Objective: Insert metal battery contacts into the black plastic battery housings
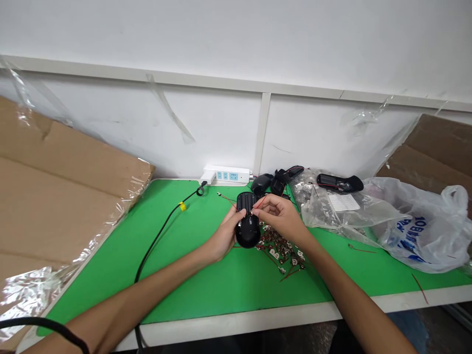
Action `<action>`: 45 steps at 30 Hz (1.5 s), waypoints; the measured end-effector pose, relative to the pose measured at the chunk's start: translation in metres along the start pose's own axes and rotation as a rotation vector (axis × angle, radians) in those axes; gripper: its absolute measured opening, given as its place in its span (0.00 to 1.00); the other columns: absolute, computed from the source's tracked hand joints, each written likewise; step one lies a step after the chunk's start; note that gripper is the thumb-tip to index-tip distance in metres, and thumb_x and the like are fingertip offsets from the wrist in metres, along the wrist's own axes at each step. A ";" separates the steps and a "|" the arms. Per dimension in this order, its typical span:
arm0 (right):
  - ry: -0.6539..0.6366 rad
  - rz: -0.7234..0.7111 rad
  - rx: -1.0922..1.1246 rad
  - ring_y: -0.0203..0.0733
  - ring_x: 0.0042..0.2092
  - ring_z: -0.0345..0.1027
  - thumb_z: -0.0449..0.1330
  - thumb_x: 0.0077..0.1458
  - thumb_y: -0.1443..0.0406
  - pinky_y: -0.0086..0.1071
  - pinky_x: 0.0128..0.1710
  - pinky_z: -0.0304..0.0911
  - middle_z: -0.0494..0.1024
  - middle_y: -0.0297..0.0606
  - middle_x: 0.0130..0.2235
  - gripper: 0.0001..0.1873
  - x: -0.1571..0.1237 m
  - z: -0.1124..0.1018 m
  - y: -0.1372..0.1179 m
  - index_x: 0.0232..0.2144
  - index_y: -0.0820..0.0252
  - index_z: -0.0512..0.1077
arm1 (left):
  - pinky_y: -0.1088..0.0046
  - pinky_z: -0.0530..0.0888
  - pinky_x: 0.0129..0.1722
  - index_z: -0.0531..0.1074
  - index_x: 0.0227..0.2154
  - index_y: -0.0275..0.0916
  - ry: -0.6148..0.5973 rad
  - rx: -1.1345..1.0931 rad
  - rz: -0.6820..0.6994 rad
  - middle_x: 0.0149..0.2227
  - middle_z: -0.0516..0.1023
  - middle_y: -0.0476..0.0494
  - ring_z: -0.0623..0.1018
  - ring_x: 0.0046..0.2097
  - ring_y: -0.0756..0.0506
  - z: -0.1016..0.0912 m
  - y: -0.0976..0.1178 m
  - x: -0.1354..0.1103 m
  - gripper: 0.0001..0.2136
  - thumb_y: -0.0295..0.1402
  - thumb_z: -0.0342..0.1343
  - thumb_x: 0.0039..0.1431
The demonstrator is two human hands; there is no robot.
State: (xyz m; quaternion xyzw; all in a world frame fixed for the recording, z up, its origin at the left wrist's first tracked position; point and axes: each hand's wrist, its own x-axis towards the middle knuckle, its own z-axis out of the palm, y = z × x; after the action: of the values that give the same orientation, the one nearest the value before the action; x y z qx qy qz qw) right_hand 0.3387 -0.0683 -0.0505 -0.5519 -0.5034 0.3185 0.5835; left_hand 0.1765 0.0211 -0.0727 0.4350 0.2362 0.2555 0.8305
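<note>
L hand [224, 236] closed round a black plastic housing [248, 234], a rounded cylinder w/ a dark ribbed top end, held up off the mat, tilted slightly. Grip looks like it's there to keep the housing steady & turn the top end toward the other hand. R hand [276, 215] is at 2 o'clock from it, fingers pinched at the top end on a thin red wire [260, 202]; the exact contact is partly hidden by the fingers. Pinch seems to suit fine work on the wire, w/ the hands close together for control.

Just below the hands, at approx 4 o'clock, a loose pile of metal tabs w/ wires [282, 250] lies on the green work mat [221, 290], within easy reach. More black housings [262, 184] sit at 12–1 o'clock by a clear plastic bag of metal parts [308, 199]. Further out at 2–3 o'clock is a white plastic bag w/ blue print [424, 231]. At 11 o'clock a white power strip [226, 175] feeds a black cable [158, 241] running down the mat, likely kept to that side, away from the hands.
</note>
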 end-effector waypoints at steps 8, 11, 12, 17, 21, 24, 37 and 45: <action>0.036 -0.059 -0.128 0.39 0.39 0.73 0.69 0.59 0.56 0.31 0.36 0.68 0.80 0.39 0.40 0.11 0.000 -0.001 -0.001 0.37 0.57 0.79 | 0.74 0.77 0.38 0.71 0.55 0.43 0.020 0.008 0.019 0.43 0.82 0.47 0.80 0.41 0.45 -0.001 -0.004 0.003 0.26 0.43 0.69 0.57; 0.049 -0.075 -0.145 0.41 0.41 0.74 0.68 0.59 0.56 0.32 0.37 0.70 0.81 0.41 0.44 0.11 0.000 -0.002 -0.001 0.38 0.57 0.79 | 0.74 0.77 0.40 0.70 0.57 0.43 0.016 0.009 0.028 0.45 0.82 0.46 0.81 0.45 0.44 -0.001 -0.004 0.004 0.28 0.44 0.70 0.56; 0.050 -0.058 -0.123 0.41 0.40 0.75 0.68 0.59 0.55 0.32 0.36 0.69 0.81 0.40 0.42 0.12 0.000 -0.002 0.000 0.38 0.57 0.79 | 0.74 0.77 0.39 0.70 0.57 0.43 0.016 0.013 0.029 0.45 0.82 0.45 0.81 0.45 0.44 -0.001 -0.003 0.004 0.28 0.44 0.70 0.56; 0.060 -0.017 -0.085 0.37 0.30 0.69 0.67 0.60 0.54 0.29 0.27 0.61 0.76 0.33 0.30 0.13 0.000 -0.002 0.001 0.39 0.57 0.76 | 0.74 0.77 0.38 0.70 0.57 0.43 0.020 0.041 0.024 0.44 0.83 0.46 0.81 0.43 0.44 -0.002 -0.004 0.005 0.29 0.45 0.70 0.55; 0.044 -0.019 -0.139 0.35 0.27 0.61 0.66 0.61 0.53 0.29 0.26 0.55 0.71 0.30 0.27 0.13 -0.002 0.000 0.001 0.39 0.56 0.75 | 0.74 0.77 0.39 0.70 0.57 0.44 0.015 0.024 0.023 0.45 0.83 0.46 0.81 0.44 0.44 -0.002 -0.006 0.006 0.28 0.44 0.70 0.56; 0.027 -0.031 -0.192 0.34 0.26 0.59 0.65 0.63 0.54 0.29 0.26 0.53 0.70 0.29 0.26 0.12 -0.004 0.001 -0.001 0.40 0.56 0.76 | 0.75 0.77 0.39 0.70 0.57 0.43 0.008 0.011 0.017 0.46 0.83 0.46 0.82 0.45 0.44 -0.003 -0.006 0.006 0.28 0.44 0.70 0.56; -0.006 -0.052 -0.269 0.33 0.25 0.58 0.64 0.63 0.58 0.28 0.25 0.52 0.69 0.28 0.25 0.08 -0.005 0.001 -0.005 0.39 0.56 0.76 | 0.76 0.78 0.37 0.69 0.58 0.43 -0.025 0.022 0.016 0.51 0.81 0.43 0.81 0.50 0.42 -0.002 -0.007 0.006 0.27 0.45 0.68 0.59; 0.092 -0.145 -0.466 0.36 0.28 0.65 0.64 0.62 0.62 0.31 0.30 0.60 0.76 0.32 0.30 0.04 -0.003 0.000 -0.002 0.38 0.56 0.77 | 0.67 0.82 0.40 0.67 0.61 0.43 -0.102 0.060 0.052 0.52 0.80 0.40 0.81 0.49 0.41 -0.009 -0.011 0.008 0.27 0.48 0.62 0.64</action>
State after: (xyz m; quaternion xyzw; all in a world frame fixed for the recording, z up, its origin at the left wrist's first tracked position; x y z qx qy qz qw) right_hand 0.3370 -0.0711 -0.0490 -0.6479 -0.5746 0.1257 0.4840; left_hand 0.1796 0.0264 -0.0884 0.4783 0.1898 0.2474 0.8209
